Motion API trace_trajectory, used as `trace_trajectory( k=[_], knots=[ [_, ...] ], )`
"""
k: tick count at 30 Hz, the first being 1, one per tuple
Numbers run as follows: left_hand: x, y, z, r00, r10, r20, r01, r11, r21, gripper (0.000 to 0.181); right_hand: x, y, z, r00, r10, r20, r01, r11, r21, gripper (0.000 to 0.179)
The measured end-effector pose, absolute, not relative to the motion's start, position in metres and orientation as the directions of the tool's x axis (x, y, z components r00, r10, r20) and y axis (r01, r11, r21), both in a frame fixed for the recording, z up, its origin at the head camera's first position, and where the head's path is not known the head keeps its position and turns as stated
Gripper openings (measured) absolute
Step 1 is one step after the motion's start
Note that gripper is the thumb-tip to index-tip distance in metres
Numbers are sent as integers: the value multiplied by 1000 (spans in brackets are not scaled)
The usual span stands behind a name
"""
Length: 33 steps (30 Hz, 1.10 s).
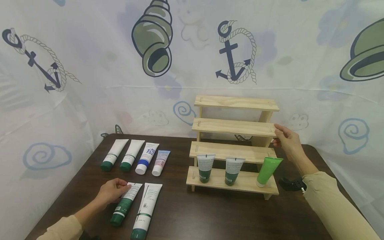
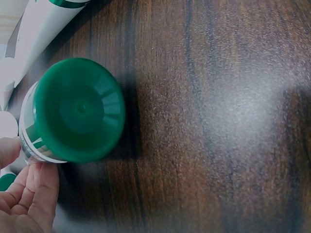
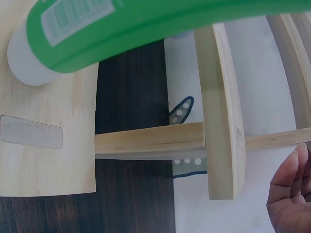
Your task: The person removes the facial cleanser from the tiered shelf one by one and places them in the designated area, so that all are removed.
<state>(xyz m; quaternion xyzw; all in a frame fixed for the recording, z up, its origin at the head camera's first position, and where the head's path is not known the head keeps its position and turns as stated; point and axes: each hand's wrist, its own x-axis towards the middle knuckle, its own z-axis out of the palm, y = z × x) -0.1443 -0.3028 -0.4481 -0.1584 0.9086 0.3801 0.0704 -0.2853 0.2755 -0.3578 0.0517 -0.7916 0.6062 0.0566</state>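
Observation:
In the head view my left hand [image 1: 111,192] pinches the upper part of a green-and-white squeeze tube [image 1: 123,207] at the front left of the table. Its round green cap [image 2: 80,110] fills much of the left wrist view, with thumb and fingers on either side of the tube behind it. A longer white tube [image 1: 147,206] with a green cap lies just right of it. My right hand [image 1: 288,141] holds the right end of a board of the four-step wooden display rack [image 1: 234,126]. The right wrist view shows its curled fingers [image 3: 286,187] beside the rack's side.
On the rack's lowest step stand two small green-and-white tubes [image 1: 205,168] and a bright green tube [image 1: 268,170], caps down. Several tubes lie in a row at the back left, among them a blue-banded white tube [image 1: 147,158]. A patterned cloth [image 1: 99,66] hangs behind the table.

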Motion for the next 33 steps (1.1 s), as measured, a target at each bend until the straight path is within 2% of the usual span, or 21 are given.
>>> trace_trajectory(
  k=[8,14,22,28,33],
  knots=[
    [-144,-303,-449,-938,-241,-248,-346,664,663,41,-286,275,-358,-989,-16,149,-150,179,-972,55],
    [-143,-305,-449,-940,-243,-238,-340,681,649,43,-286,274,-359,-987,-24,159,-161,188,-969,54],
    [-147,-308,-443,-968,-233,-96,-246,787,566,47,-287,275,-359,-987,-24,156,-158,190,-969,55],
    [-155,-285,-428,-980,-194,43,-126,775,619,40,-286,276,-359,-986,-24,164,-165,213,-963,55],
    [-161,-252,-410,-991,-111,80,-17,683,730,35,-286,277,-359,-988,-22,156,-157,192,-969,55]
  ],
)
